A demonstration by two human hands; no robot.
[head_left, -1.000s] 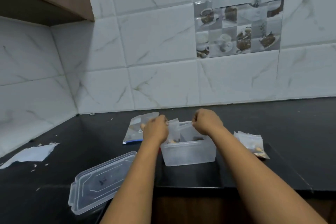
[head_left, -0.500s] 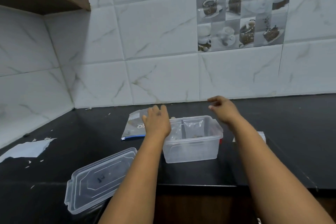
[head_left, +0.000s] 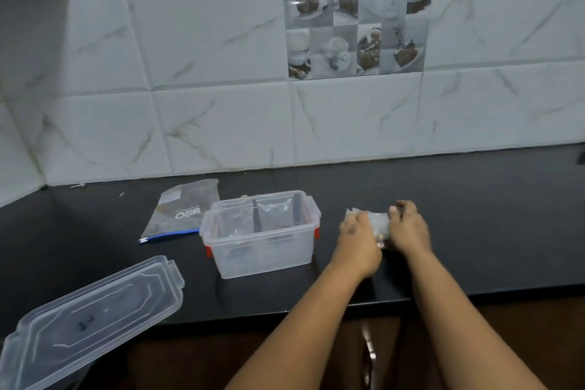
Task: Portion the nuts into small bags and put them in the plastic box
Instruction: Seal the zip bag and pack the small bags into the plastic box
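A clear plastic box (head_left: 261, 255) with red clips stands open on the black counter, and small bags (head_left: 273, 209) with nuts stand upright inside it. To its right, my left hand (head_left: 356, 236) and my right hand (head_left: 408, 228) both grip a small clear bag of nuts (head_left: 378, 223) lying on the counter. The bag shows between the two hands, partly hidden by them. A larger zip bag (head_left: 183, 209) with a blue seal lies flat to the left of the box.
The box's clear lid (head_left: 91, 317) lies at the front left, overhanging the counter's edge. A tiled wall closes the back and the left. The counter's front edge (head_left: 474, 294) runs just under my forearms.
Both hands left the box and moved right to the small bag on the counter, where they now grip it. The view has shifted right as well.
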